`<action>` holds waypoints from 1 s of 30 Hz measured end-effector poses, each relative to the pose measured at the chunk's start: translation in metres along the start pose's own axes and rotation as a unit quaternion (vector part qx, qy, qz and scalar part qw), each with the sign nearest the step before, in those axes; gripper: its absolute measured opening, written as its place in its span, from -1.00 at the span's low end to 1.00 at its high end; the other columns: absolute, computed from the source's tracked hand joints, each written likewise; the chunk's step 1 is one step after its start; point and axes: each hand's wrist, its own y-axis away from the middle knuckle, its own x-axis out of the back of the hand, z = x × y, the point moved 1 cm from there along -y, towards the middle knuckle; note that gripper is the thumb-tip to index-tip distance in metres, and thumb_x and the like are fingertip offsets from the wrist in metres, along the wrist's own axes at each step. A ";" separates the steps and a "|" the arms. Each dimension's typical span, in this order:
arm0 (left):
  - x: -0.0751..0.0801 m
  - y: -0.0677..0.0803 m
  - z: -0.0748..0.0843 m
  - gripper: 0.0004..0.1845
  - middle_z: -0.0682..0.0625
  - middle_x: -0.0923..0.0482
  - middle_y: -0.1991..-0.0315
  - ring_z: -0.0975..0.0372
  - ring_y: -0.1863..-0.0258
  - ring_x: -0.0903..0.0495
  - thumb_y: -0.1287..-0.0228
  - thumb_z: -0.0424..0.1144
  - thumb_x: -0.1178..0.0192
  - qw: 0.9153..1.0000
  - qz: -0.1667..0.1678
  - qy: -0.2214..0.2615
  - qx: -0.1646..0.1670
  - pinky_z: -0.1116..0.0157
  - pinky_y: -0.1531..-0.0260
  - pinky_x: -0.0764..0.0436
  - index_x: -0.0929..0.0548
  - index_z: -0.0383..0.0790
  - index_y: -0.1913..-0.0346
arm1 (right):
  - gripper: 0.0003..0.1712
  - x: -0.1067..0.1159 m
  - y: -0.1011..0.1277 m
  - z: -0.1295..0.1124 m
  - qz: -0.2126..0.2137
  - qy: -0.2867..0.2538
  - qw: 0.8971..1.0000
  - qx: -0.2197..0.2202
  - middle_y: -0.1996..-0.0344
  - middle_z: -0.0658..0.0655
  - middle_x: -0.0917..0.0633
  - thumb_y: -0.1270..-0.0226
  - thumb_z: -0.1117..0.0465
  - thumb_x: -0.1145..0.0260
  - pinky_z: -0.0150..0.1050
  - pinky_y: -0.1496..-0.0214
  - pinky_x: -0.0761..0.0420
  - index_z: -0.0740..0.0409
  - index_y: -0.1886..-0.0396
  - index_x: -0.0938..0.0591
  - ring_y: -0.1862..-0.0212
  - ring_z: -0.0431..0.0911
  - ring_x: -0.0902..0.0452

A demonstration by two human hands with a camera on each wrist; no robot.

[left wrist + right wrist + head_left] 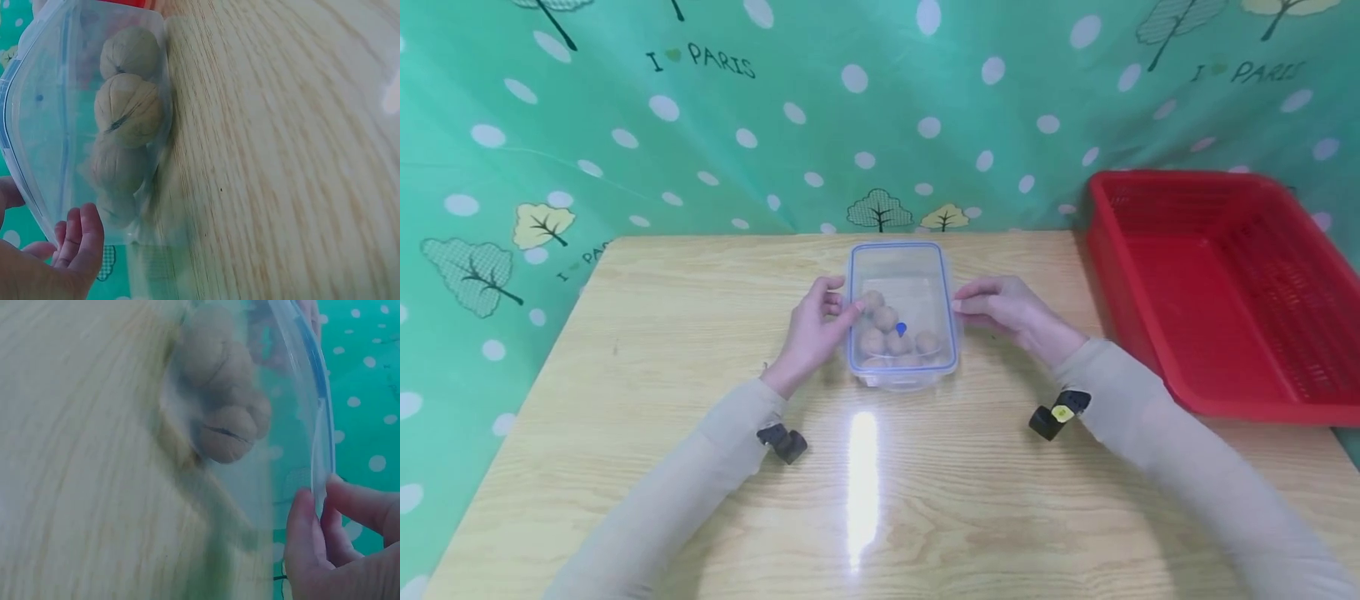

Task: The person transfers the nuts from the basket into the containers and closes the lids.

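Observation:
A clear plastic food container (901,379) stands on the wooden table, with several walnuts (885,318) inside, bunched toward its near end. Its clear lid (917,265) has a blue seal around the border and lies over the top. At the left side, my left hand (817,325) grips the lid's edge, thumb over the top and fingers curved below the rim. Opposite it, my right hand (1003,310) pinches the lid's right edge; the right wrist view shows the thumb and fingers (301,525) on either side of that edge. Cracked walnut shells (128,109) show through the wall.
A large red plastic basket (1157,350) stands at the right, beside my right forearm. Behind the table's back edge hangs a green dotted cloth (820,117). The wooden table (760,517) extends in front of the container, with a bright light reflection on it.

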 end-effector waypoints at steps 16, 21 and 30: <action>-0.002 -0.001 0.000 -0.48 -0.21 -0.49 0.07 0.02 0.03 -0.51 -0.35 -0.22 -0.21 1.000 0.006 -0.016 -0.001 0.18 0.05 -0.58 -0.36 -0.35 -0.28 | -0.72 -0.022 0.025 -0.010 0.094 0.310 0.929 0.178 -0.11 0.31 -0.57 -0.21 0.32 -0.39 0.03 -0.16 -0.51 0.38 0.11 -0.69 -0.24 0.17 -0.42; -0.003 -0.002 -0.002 -0.49 -0.24 -0.50 0.05 0.01 0.03 -0.52 -0.35 -0.23 -0.21 1.000 0.008 -0.007 -0.002 0.16 0.05 -0.58 -0.37 -0.36 -0.28 | -0.73 -0.022 0.019 -0.010 0.095 0.291 0.938 0.165 0.09 0.30 -0.67 -0.20 0.34 -0.40 -0.06 -0.06 -0.60 0.38 0.12 -0.69 -0.07 0.12 -0.57; -0.003 -0.001 -0.004 -0.50 -0.27 -0.53 0.05 -0.02 0.04 -0.55 -0.34 -0.23 -0.22 1.000 0.016 -0.007 0.000 0.16 0.04 -0.60 -0.39 -0.37 -0.26 | -0.71 -0.021 0.012 -0.001 0.102 0.187 0.970 0.116 0.11 0.31 -0.69 -0.24 0.32 -0.36 -0.09 -0.15 -0.52 0.40 0.08 -0.64 0.00 0.09 -0.60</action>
